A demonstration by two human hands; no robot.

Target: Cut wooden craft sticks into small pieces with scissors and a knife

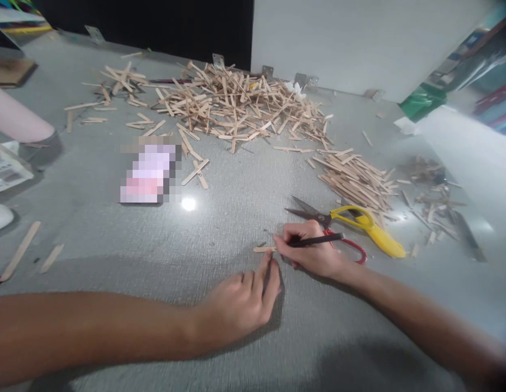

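Observation:
A short wooden craft stick [263, 249] lies flat on the grey table in front of me. My left hand [247, 296] holds it down with a fingertip, the other fingers curled. Closed around a black pen [324, 239], my right hand [308, 250] rests at the stick's right end, which its fingers partly hide. The pen's tip is hidden behind the fingers. Just beyond my right hand lie scissors [322, 219] with yellow and red handles, their blades parted and pointing left.
A large heap of craft sticks [236, 103] covers the back. At right are a smaller stack [355, 179], broken pieces [440, 209] and a cutter blade [468, 237]. A blurred-out phone [149, 174] lies left of centre. Loose sticks [22, 250] and a packet [10, 169] sit far left.

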